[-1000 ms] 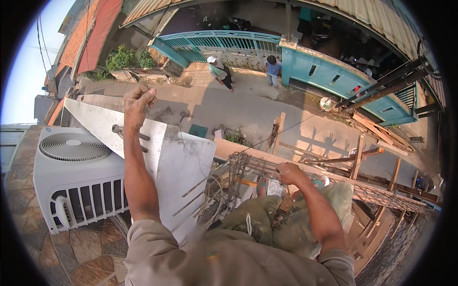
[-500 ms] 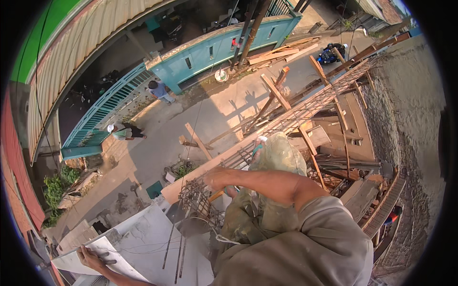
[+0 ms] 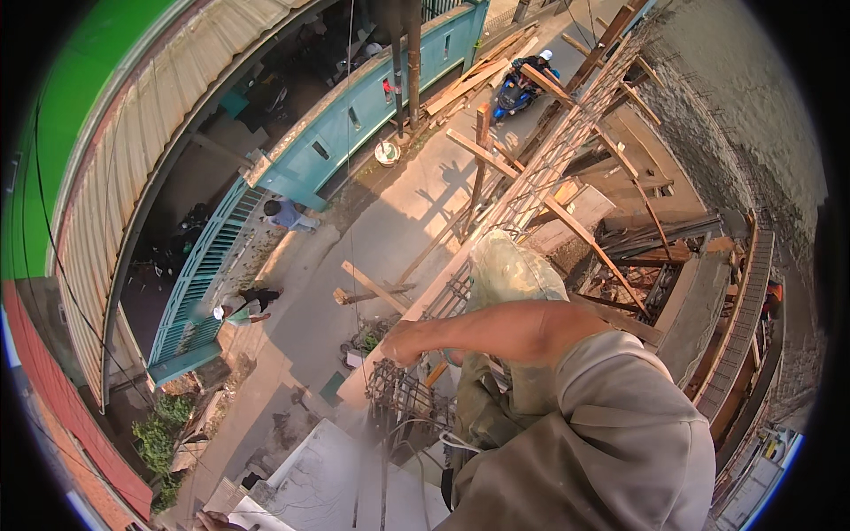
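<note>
My right hand [image 3: 403, 343] has its fingers curled onto the rebar cage [image 3: 390, 398] beside a long pale plank [image 3: 354, 385], with my forearm across the middle of the view. My left hand [image 3: 212, 520] shows only slightly at the bottom edge, by a white slab [image 3: 297, 469]; its grip is unclear. My camouflage-trousered leg [image 3: 509, 265] lies over the long strip of rebar and timber. A loose wire loop [image 3: 460, 442] hangs beside my tan shirt.
Timber props [image 3: 482, 155] and framing [image 3: 646, 265] surround the beam at right. Below lies a lane [image 3: 310, 283] with a person in blue [image 3: 285, 215], a person in a white cap [image 3: 243, 314], a motorbike rider [image 3: 522, 88], a bucket [image 3: 387, 152] and a teal wall [image 3: 301, 173].
The view has swung right, away from the air-conditioner unit. My left hand has come down from raised to the slab at the bottom edge. The motorbike rider has moved along the lane.
</note>
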`<state>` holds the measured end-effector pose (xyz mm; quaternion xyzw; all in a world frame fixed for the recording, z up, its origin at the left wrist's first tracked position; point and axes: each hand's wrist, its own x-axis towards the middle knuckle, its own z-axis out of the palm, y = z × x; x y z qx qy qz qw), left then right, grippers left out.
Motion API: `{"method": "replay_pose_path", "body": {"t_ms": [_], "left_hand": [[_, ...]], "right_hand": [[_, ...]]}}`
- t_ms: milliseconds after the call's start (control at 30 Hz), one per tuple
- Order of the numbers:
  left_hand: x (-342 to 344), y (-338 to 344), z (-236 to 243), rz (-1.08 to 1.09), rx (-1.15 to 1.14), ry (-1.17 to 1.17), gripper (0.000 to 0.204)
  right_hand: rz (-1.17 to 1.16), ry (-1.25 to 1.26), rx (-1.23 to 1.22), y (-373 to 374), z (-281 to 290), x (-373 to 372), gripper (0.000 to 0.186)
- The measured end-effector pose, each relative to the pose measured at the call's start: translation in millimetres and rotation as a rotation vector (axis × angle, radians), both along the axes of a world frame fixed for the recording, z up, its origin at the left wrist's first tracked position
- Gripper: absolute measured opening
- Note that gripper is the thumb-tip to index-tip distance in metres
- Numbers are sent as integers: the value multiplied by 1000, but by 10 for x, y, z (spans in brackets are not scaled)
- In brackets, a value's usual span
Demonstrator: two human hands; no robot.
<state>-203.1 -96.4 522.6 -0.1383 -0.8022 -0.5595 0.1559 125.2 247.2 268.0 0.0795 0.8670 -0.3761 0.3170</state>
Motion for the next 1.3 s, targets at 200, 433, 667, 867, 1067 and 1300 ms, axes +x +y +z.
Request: {"method": "replay_pose_path", "body": {"t_ms": [200, 433, 667, 867, 1067, 1300], "left_hand": [[78, 388, -117, -445, -179, -390, 22], [172, 240, -95, -418, -104, -403, 23], [225, 295, -67, -430, -122, -386, 25], [226, 304, -88, -416, -129, -412, 25], [119, 420, -40, -443, -219, -389, 22], [174, 277, -91, -430, -179, -449, 22]], "right_hand": [[-23, -19, -72, 1, 11, -19, 34], [68, 54, -73, -191, 105, -10, 38], [115, 88, -35, -333, -61, 12, 38], [87, 157, -40, -364, 19, 8, 37], [97, 57, -33, -356, 18, -42, 33], [78, 83, -63, -361, 69, -58, 31]]}}
